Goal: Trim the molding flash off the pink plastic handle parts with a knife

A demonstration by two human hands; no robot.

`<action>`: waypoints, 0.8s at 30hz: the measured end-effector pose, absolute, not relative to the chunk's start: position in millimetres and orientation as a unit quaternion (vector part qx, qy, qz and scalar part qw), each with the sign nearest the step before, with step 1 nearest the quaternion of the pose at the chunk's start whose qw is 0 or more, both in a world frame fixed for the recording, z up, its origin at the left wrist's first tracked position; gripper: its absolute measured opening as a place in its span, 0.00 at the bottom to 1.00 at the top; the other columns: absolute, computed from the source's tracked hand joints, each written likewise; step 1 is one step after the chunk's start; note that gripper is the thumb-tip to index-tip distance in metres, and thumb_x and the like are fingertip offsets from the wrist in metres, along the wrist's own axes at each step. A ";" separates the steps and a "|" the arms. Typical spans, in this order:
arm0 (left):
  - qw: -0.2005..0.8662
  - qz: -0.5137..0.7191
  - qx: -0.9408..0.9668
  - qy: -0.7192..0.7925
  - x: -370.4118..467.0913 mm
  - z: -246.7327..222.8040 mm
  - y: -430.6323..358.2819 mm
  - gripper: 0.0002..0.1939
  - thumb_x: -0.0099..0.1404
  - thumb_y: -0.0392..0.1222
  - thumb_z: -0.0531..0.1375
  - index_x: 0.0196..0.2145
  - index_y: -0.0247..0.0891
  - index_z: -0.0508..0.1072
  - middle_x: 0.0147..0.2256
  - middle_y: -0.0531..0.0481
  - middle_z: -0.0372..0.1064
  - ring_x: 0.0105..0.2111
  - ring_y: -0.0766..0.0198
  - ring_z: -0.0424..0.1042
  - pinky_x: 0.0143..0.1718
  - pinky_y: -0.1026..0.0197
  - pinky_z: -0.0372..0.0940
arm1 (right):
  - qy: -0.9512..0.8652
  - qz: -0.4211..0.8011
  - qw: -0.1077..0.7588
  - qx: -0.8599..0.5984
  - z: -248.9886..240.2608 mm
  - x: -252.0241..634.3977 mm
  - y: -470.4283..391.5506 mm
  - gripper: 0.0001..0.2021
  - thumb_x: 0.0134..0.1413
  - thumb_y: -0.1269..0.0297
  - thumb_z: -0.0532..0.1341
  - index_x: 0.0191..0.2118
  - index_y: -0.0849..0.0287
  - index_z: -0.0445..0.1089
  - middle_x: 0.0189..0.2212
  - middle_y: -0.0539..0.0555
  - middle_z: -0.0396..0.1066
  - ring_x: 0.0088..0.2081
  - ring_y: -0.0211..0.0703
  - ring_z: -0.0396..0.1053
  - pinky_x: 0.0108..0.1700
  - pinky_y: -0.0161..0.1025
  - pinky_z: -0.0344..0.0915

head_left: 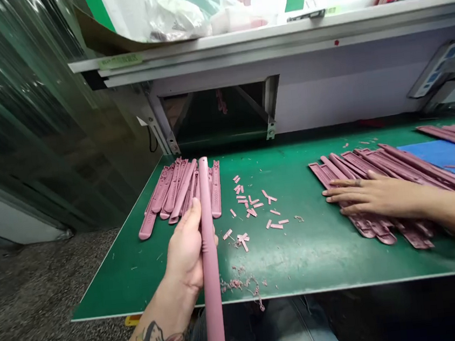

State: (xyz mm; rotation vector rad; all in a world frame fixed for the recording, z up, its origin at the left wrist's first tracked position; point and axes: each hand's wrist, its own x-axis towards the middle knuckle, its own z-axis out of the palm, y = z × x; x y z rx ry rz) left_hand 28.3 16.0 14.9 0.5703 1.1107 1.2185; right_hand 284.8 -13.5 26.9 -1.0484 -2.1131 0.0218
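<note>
My left hand (pixel 187 250) is wrapped round a long pink plastic strip (pixel 211 270), held upright over the front of the table with its rounded end pointing away from me. Its lower end runs out of view at the bottom. Flat on a pile of similar pink plastic parts (pixel 404 173) at the right lies my right hand (pixel 370 196), fingers stretched out. Behind my left hand, another pile of pink parts (pixel 176 186) rests near the table's left edge; some show ribbed, hollow inner sides.
Small pink scraps (pixel 251 203) and curled shavings (pixel 239 284) litter the middle of the green table (pixel 302 260). A blue sheet (pixel 445 155) lies at the right under more parts. A framed opening (pixel 221 114) is in the back panel, below a shelf (pixel 238 42) bearing plastic bags.
</note>
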 end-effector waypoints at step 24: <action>0.709 0.457 0.252 0.474 60.5 14.6 -38.5 0.19 0.53 0.56 0.65 0.36 0.39 0.74 0.16 0.61 0.52 0.14 0.75 0.50 0.13 0.72 0.50 | -0.637 0.073 0.564 -0.521 9.5 233.8 12.9 0.11 0.57 0.65 0.59 0.44 0.57 0.75 0.36 0.54 0.76 0.34 0.42 0.71 0.37 0.37 0.66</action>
